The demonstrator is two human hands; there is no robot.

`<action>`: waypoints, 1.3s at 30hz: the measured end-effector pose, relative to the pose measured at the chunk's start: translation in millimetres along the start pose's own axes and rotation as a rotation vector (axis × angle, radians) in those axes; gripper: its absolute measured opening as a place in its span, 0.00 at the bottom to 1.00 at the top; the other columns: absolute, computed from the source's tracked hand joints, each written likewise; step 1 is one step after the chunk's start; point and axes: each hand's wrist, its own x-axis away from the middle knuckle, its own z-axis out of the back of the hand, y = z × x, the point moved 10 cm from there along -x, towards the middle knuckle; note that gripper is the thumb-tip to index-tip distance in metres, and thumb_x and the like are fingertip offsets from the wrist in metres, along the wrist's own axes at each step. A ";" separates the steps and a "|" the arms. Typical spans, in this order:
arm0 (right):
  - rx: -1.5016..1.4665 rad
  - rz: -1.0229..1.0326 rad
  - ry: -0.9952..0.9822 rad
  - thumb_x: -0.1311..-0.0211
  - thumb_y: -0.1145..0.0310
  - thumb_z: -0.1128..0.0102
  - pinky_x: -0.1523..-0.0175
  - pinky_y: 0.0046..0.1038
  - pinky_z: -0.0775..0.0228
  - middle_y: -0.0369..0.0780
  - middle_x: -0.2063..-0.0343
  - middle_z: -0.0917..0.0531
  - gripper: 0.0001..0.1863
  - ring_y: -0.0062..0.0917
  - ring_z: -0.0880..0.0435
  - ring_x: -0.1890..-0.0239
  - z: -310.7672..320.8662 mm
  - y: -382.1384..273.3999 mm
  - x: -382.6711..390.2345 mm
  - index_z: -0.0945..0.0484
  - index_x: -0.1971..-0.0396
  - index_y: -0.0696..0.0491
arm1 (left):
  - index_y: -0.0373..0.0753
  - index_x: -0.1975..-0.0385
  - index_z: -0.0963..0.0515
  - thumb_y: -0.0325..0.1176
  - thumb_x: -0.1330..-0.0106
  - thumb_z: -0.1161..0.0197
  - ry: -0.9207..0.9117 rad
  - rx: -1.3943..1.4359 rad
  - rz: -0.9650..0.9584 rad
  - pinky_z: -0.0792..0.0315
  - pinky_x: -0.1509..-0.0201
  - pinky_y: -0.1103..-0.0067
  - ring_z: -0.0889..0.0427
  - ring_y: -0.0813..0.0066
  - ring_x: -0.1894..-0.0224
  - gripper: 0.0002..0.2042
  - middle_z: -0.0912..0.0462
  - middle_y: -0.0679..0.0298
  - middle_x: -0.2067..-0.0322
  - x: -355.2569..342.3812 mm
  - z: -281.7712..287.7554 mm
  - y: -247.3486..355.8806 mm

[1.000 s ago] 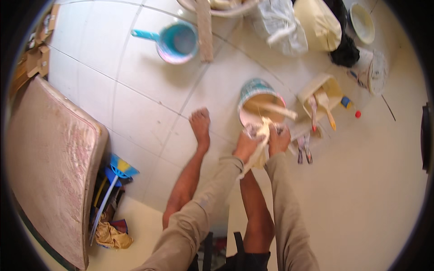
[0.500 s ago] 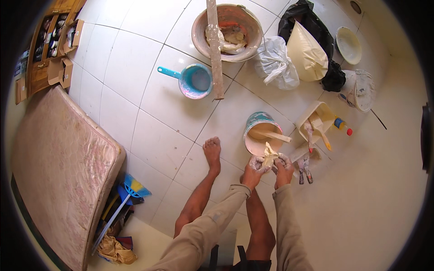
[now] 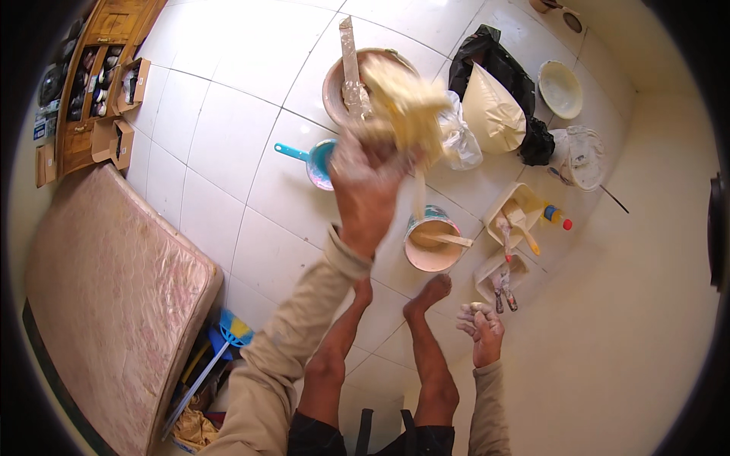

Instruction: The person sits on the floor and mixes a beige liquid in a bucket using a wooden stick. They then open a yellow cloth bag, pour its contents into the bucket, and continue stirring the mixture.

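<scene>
Yellowish wad point(image 3: 411, 102) in left hand point(image 3: 370, 171)

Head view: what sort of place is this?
Likely a room in a home, doubling as a makeshift work area: mattress and wooden cabinet at the left, brushes in a tub on the tiled floor.

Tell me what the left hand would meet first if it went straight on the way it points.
Past the pale clump it holds, the left hand would probably meet the round basin first, though depth is unclear and it may pass above.
</scene>
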 end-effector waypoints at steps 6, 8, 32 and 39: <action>-0.039 -0.076 0.022 0.35 0.68 0.48 0.57 0.30 0.23 0.47 0.56 0.21 0.15 0.30 0.18 0.58 8.2 40.9 10.2 0.30 0.53 0.61 | 0.33 0.64 0.34 0.21 0.46 0.30 0.060 0.140 -0.398 0.20 0.60 0.82 0.20 0.76 0.65 0.17 0.20 0.57 0.66 -120.5 18.5 0.9; -0.083 -0.083 0.024 0.35 0.68 0.48 0.57 0.30 0.23 0.47 0.57 0.21 0.15 0.30 0.18 0.58 7.8 50.8 9.8 0.30 0.53 0.61 | 0.33 0.65 0.33 0.22 0.45 0.30 0.094 0.021 -0.369 0.23 0.62 0.85 0.21 0.79 0.67 0.16 0.20 0.59 0.67 -139.1 34.5 -43.4; 0.389 0.025 0.012 0.38 0.73 0.47 0.58 0.25 0.29 0.43 0.66 0.19 0.11 0.24 0.20 0.65 -14.3 21.8 -23.9 0.24 0.59 0.62 | 0.23 0.65 0.22 0.25 0.48 0.45 -0.010 -1.300 -0.061 0.31 0.46 0.66 0.24 0.44 0.53 0.13 0.23 0.38 0.60 -211.2 59.1 -353.2; 0.626 0.237 -0.036 0.41 0.73 0.44 0.58 0.27 0.27 0.48 0.65 0.20 0.10 0.34 0.19 0.66 -17.5 -10.1 -7.6 0.23 0.61 0.62 | 0.20 0.54 0.28 0.23 0.48 0.51 -0.186 -1.041 0.111 0.32 0.47 0.69 0.23 0.50 0.51 0.20 0.23 0.38 0.58 -182.0 43.1 -315.6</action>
